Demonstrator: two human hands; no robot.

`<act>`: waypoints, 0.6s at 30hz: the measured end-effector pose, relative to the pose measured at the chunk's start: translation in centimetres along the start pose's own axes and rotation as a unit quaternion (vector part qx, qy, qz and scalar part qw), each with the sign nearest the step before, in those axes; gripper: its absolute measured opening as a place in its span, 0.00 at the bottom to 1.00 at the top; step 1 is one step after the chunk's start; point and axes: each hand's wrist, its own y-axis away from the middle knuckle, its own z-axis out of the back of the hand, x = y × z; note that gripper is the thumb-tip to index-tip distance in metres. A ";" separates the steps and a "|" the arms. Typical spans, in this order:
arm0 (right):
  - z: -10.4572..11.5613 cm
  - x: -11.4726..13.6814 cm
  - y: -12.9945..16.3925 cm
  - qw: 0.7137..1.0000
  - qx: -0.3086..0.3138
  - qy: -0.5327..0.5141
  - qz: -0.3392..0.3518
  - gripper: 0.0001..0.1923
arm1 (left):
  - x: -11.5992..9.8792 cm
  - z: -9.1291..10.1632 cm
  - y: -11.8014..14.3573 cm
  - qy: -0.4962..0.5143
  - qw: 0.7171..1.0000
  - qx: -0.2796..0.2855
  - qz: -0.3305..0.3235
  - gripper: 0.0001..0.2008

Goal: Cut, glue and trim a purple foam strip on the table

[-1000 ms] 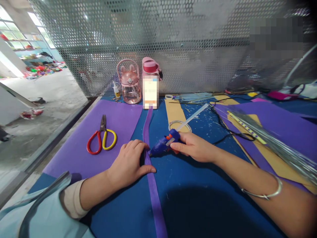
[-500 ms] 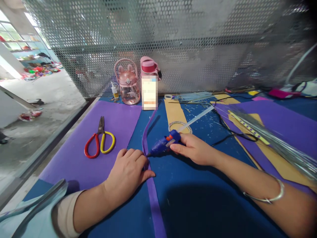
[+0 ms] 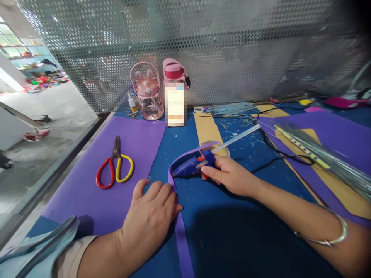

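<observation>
Since the earlier frame, the purple strip point(image 3: 180, 224) is curling over toward the glue gun point(image 3: 193, 166). The left hand point(image 3: 152, 216) is pressing it flat, fingers spread, anchoring it; the right hand point(image 3: 228, 175) is gripping the gun, nozzle aimed inside the fold.

Purple strip point(image 3: 182, 247) partly under the left hand point(image 3: 152, 212), bottle label point(image 3: 175, 105) blurred.

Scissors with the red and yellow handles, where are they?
The scissors lie on the purple sheet at the left of the head view, beyond the left hand and in front of the pink bottle.
</observation>
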 end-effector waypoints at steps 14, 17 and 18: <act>0.1 0.1 -0.1 1.000 0.004 -0.004 -0.005 0.16 | 0.2 -0.4 -0.1 -0.022 1.000 0.007 -0.019 0.16; 0.1 0.1 -0.1 1.000 0.002 -0.004 -0.007 0.16 | 0.5 -0.3 -0.2 -0.017 0.999 0.042 -0.027 0.17; 0.0 0.1 -0.1 1.000 0.001 -0.004 -0.007 0.16 | 0.6 -0.2 -0.3 -0.019 0.998 0.053 -0.031 0.17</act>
